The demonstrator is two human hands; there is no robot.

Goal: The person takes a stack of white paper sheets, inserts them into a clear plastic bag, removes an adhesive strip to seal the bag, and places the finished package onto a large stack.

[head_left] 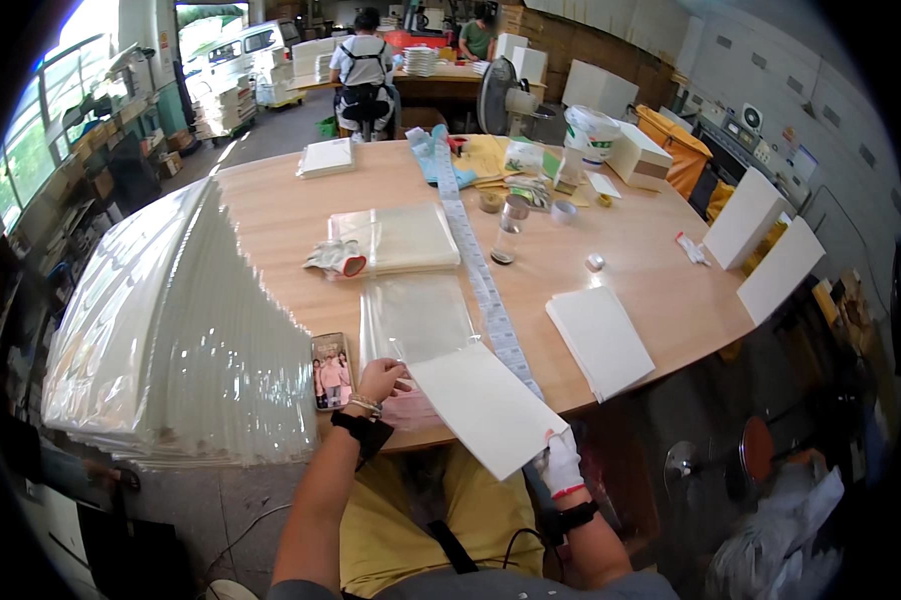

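My right hand [561,462], in a white glove with a red cuff, grips the near right corner of a white board [486,408]. The board slants over the table's front edge, its far left corner by the mouth of a clear plastic bag [416,310]. My bare left hand [383,381] is closed at that mouth, its fingers pinching the film; the fingertips are partly hidden. A stack of bags [411,235] lies beyond, with a loose glove [337,259] on it. To the right rests a pile of white boards [601,342].
Many film-wrapped white panels [186,340] stand at the left, beside a phone [332,372]. A long strip of labels [476,270] runs across the table. Farther right are a glass jar [509,230], tape rolls [563,211] and a bucket [591,133]. Two people work at the back.
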